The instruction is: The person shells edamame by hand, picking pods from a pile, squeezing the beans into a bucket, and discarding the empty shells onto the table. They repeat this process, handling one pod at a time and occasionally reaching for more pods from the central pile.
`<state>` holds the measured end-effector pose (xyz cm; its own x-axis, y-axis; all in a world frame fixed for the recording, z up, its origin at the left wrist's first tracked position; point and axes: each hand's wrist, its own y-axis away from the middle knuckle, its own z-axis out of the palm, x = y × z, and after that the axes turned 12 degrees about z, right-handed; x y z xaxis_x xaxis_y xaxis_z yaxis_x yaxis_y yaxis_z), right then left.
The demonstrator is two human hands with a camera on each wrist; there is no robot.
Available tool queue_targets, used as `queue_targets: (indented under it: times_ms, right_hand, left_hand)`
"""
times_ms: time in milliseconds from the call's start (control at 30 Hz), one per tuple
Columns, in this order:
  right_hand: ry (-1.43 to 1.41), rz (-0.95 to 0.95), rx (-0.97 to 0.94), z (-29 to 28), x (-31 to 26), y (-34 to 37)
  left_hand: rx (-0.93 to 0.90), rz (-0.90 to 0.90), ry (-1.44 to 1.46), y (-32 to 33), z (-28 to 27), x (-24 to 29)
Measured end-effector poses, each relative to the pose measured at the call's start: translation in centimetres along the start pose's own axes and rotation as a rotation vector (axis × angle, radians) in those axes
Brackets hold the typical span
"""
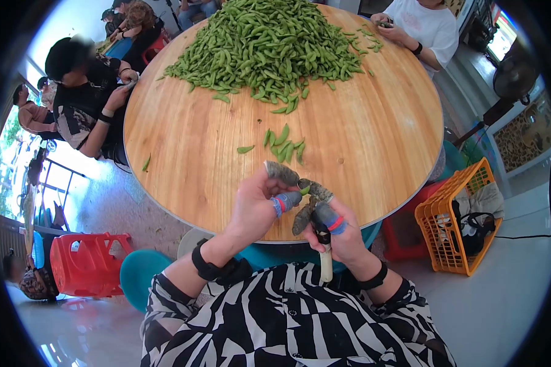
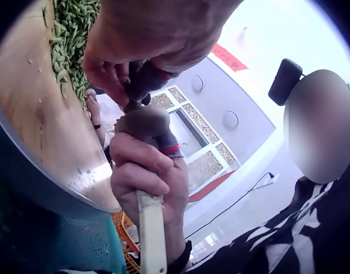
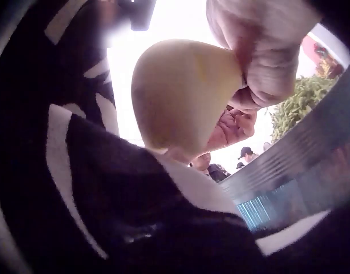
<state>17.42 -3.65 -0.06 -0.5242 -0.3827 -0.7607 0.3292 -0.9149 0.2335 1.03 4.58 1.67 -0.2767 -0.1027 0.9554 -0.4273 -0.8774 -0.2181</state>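
My left hand [image 1: 255, 205], with cloth-wrapped fingertips, pinches a green pod [image 1: 304, 191] between thumb and finger. Close beside it, my right hand [image 1: 344, 238] grips a tool with a pale handle [image 1: 326, 266], its wrapped fingers near the pod. In the left wrist view the handle [image 2: 152, 231] points down from the curled fingers of my right hand [image 2: 143, 165]; the tool's working end is hidden. The handle's end [image 3: 177, 94] fills much of the right wrist view. Several loose pods [image 1: 281, 147] lie on the table just beyond my hands.
A large heap of green pods [image 1: 275, 49] covers the far side of the round wooden table [image 1: 373, 134]. People sit at left and far right. Red stools [image 1: 82, 264] and a teal stool [image 1: 142, 275] stand at left, an orange crate [image 1: 444, 229] at right.
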Motion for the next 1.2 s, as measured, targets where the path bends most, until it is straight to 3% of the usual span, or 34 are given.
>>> queue_targets:
  times_ms: [267,667,867,1000,1100,1167,1200]
  right_hand:
    - [-0.061,0.008,-0.027,0.2,0.1,0.1]
    - [0.107,-0.016,0.044,0.4,0.4,0.3]
    - [-0.013,0.025,0.026,0.3,0.4,0.6]
    - [0.102,-0.021,0.068,0.3,0.3,0.7]
    - [0.043,-0.005,0.011,0.2,0.1,1.0]
    - [-0.001,0.026,-0.028,-0.3,0.0,1.0]
    - [-0.102,0.084,-0.105,-1.0,0.2,0.8]
  left_hand:
    - [-0.003,-0.065,0.028,0.0,0.1,0.6]
    - [-0.016,-0.027,0.0,0.5,0.1,0.0]
    - [0.0,-0.031,0.079,0.9,0.2,0.0]
    - [-0.002,-0.031,0.089,1.2,0.0,-0.3]
    - [0.032,-0.103,0.281,1.0,-0.7,-1.0]
    - [-0.082,-0.4,0.835,0.8,-1.5,-1.6]
    - [-0.082,-0.4,0.836,0.9,-1.3,-1.3]
